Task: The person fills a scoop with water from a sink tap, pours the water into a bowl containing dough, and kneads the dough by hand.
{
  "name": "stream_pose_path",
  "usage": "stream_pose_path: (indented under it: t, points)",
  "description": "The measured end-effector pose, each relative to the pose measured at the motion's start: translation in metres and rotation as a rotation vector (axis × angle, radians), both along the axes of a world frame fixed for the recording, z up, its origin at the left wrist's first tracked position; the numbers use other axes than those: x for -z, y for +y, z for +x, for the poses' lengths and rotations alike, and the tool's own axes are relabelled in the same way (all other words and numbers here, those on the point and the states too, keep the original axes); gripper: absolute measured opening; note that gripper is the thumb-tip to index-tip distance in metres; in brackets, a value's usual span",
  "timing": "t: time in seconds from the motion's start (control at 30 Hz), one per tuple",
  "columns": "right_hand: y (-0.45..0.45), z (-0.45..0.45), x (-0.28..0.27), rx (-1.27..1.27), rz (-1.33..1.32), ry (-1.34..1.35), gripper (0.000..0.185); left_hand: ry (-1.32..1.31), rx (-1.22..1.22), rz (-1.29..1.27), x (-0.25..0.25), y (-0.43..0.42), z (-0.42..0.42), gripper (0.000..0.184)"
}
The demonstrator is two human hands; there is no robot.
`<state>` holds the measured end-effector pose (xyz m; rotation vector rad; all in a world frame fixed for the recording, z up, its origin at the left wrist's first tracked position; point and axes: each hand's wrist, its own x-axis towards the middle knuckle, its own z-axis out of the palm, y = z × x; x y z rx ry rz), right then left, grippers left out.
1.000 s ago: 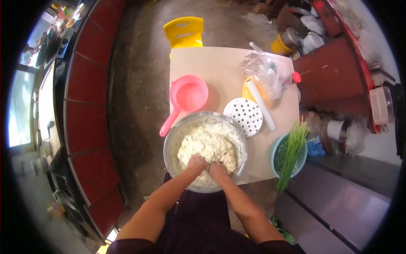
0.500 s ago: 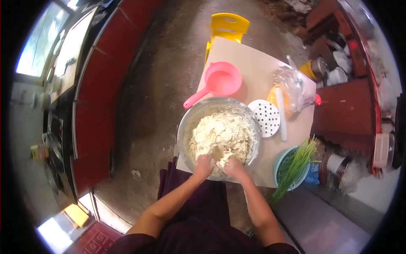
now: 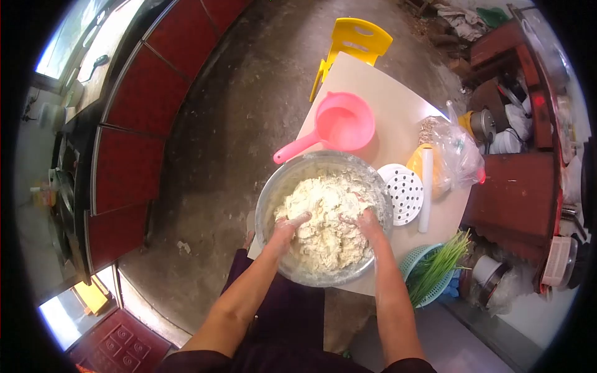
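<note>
A large metal basin (image 3: 273, 258) stands at the table's near edge, holding a rough, shaggy mass of pale dough (image 3: 326, 217). My left hand (image 3: 288, 227) is at the left side of the dough, its thumb stretched inward over the top and its other fingers mostly hidden along the side. Opposite it, my right hand (image 3: 367, 222) grips the right side, thumb pointing inward, fingertips partly sunk in or behind the dough. Flour or dough bits cling to both hands.
Beyond the basin lies a pink ladle (image 3: 345, 121). To the right are a white perforated disc (image 3: 404, 194), a white rolling pin (image 3: 426, 189), plastic bags (image 3: 457, 152) and a teal basket (image 3: 410, 261) of green stalks (image 3: 438, 267). A yellow chair (image 3: 360, 38) stands behind the table (image 3: 379, 78).
My hands have moved apart, from close together at the dough's near edge to its left and right sides. The camera view has shifted slightly.
</note>
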<state>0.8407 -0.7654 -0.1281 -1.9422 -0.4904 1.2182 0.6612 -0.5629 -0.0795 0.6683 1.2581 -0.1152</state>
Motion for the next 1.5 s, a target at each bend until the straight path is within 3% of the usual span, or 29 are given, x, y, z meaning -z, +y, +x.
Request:
stream_pose_path:
  t: [0.07, 0.17, 0.33, 0.4, 0.47, 0.5, 0.6, 0.63, 0.73, 0.8, 0.83, 0.93, 1.03, 1.1, 1.2, 1.27, 1.37, 1.43, 1.5]
  points:
    - [0.004, -0.001, 0.016, 0.294, 0.280, 0.326, 0.052, 0.016, -0.031, 0.017, 0.017, -0.006, 0.002, 0.051]
    - [0.006, -0.013, -0.025, 0.463, 0.232, 0.339, 0.051, -0.083, 0.001, 0.086, 0.035, -0.020, -0.003, 0.044]
    - [-0.035, -0.044, -0.036, 0.599, 0.196, 0.249, 0.047, -0.422, 0.128, 0.276, -0.032, -0.034, -0.005, 0.034]
    - [-0.052, -0.057, -0.044, 0.789, 0.115, 0.296, 0.046, -0.347, 0.309, 0.414, -0.055, -0.039, -0.005, 0.031]
    - [-0.064, -0.073, -0.063, 0.845, 0.232, 0.252, 0.052, -0.250, 0.562, 0.519, -0.114, -0.034, -0.004, 0.033]
    - [-0.068, -0.078, -0.074, 0.875, 0.292, 0.227, 0.055, -0.418, 0.455, 0.771, -0.081, -0.055, -0.010, 0.043]
    - [-0.089, -0.097, -0.085, 1.047, 0.463, 0.283, 0.057, -0.328, 0.776, 1.133, -0.103, -0.057, -0.022, 0.046]
    - [-0.099, -0.105, -0.084, 1.121, 0.514, 0.325, 0.056, -0.389, 0.968, 1.393, -0.111, -0.051, -0.033, 0.042]
    - [-0.093, -0.138, -0.049, 0.564, 0.088, -0.126, 0.055, -0.435, 0.895, 1.796, -0.031, -0.053, -0.051, 0.034]
    - [-0.076, -0.136, -0.028, 0.298, -0.138, -0.189, 0.058, -0.318, 1.176, 1.533, 0.014, -0.037, -0.052, 0.030]
    - [-0.071, -0.134, -0.028, 0.265, -0.186, -0.162, 0.060, -0.263, 1.315, 1.392, 0.019, -0.030, -0.052, 0.029]
    - [-0.059, -0.131, -0.067, 0.332, -0.148, -0.081, 0.066, -0.447, 1.162, 1.679, 0.008, -0.033, -0.044, 0.025]
    - [-0.023, -0.124, -0.140, 0.626, 0.302, -0.066, 0.069, -0.242, 1.511, 1.253, -0.043, -0.030, -0.022, 0.023]
    - [-0.019, -0.101, -0.138, 0.510, 0.275, -0.217, 0.063, -0.311, 1.457, 1.276, -0.079, -0.025, -0.018, 0.021]
    - [-0.040, -0.080, -0.063, -0.085, 0.051, -0.290, 0.036, -0.336, 1.432, 1.513, -0.088, -0.035, -0.021, 0.019]
    - [-0.017, -0.076, -0.088, -0.739, -0.479, -0.450, 0.029, -0.329, 1.478, 1.634, -0.079, -0.044, -0.028, 0.019]
    - [-0.001, -0.125, -0.099, -0.255, -0.645, -0.525, 0.025, -0.285, 1.678, 1.591, -0.049, -0.057, -0.039, 0.017]
    - [-0.020, -0.153, -0.026, -0.365, -0.604, -0.526, 0.023, -0.199, 1.892, 1.472, -0.020, -0.064, -0.046, 0.015]
    - [0.001, -0.144, -0.069, -0.338, -0.662, -0.460, 0.022, -0.188, 2.006, 1.393, -0.010, -0.066, -0.041, 0.014]
